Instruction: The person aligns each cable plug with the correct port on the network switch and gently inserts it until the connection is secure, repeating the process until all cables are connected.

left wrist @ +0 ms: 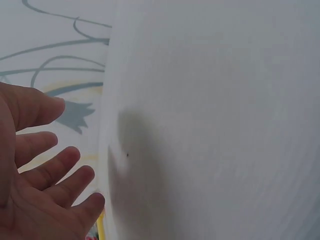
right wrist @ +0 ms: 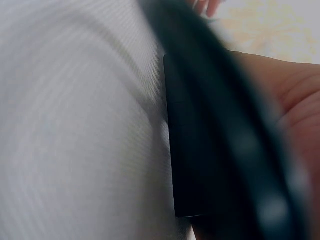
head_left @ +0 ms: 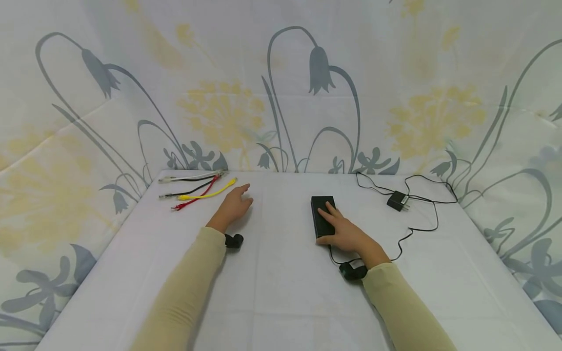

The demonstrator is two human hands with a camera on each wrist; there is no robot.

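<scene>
A black rectangular box (head_left: pixel 321 219) lies on the white table right of centre, with a thin black cord leaving its near end. My right hand (head_left: pixel 344 234) rests on it, fingers spread across the top and thumb at the near end. In the right wrist view the side of the box (right wrist: pixel 187 150) shows behind a blurred dark cord; the fingertips are hidden there. My left hand (head_left: pixel 232 207) holds nothing, its fingers loosely extended over the table. Nearest to it is a yellow cable (head_left: pixel 215 193). In the left wrist view the left hand (left wrist: pixel 55 170) appears palm-on, fingers apart.
Beside the yellow cable lie a red cable (head_left: pixel 193 201), a black cable (head_left: pixel 186 191) and a white cable (head_left: pixel 189 177) at the back left. A black power adapter (head_left: pixel 397 200) sits at the back right among loops of cord. Flowered cloth (head_left: pixel 290 131) hangs behind the table.
</scene>
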